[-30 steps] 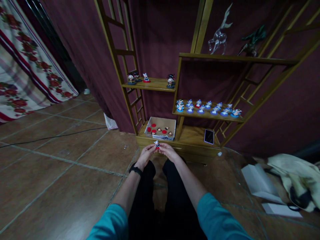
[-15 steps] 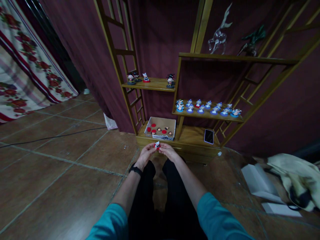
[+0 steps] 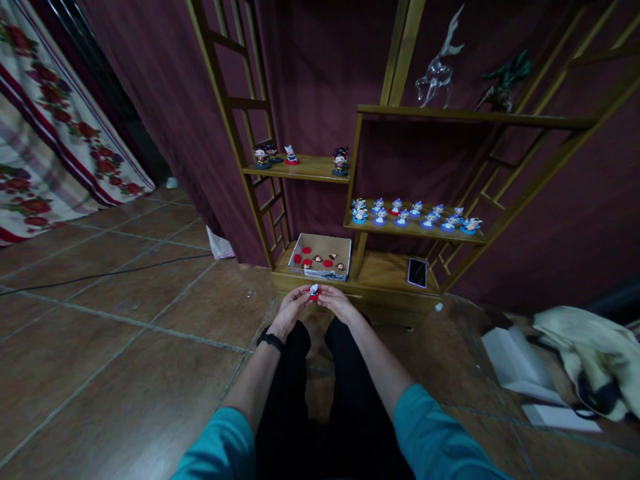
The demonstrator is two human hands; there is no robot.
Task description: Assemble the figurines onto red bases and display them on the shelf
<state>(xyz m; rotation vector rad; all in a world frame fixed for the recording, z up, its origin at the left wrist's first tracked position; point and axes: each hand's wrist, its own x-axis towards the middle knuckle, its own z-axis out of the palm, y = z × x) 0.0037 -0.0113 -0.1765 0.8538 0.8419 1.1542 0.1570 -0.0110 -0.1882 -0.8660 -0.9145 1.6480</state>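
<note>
A small white figurine (image 3: 314, 291) on a red round base is pinched between both hands, above my knees and just in front of the cabinet. My left hand (image 3: 291, 309) grips its left side, and my right hand (image 3: 337, 303) closes on its right side. Just beyond the hands, a shallow cardboard box (image 3: 320, 241) holds several red discs (image 3: 327, 264) and several small dark-haired figurine pieces (image 3: 318, 259). A similar white figurine on a red base (image 3: 291, 155) stands on the upper left shelf between dark-haired figurines (image 3: 341, 162).
Several blue-and-white figurines (image 3: 402, 218) line the middle shelf (image 3: 415, 230). A phone (image 3: 417, 273) lies on the cabinet's lower board. A clear deer ornament (image 3: 436, 80) and a dark green statue (image 3: 505, 83) stand higher up. White boxes (image 3: 520, 367) and a pale bag (image 3: 590, 353) lie on the floor at right.
Almost nothing differs. Both hands stay on the figurine in the same place, and the view shifts very slightly.
</note>
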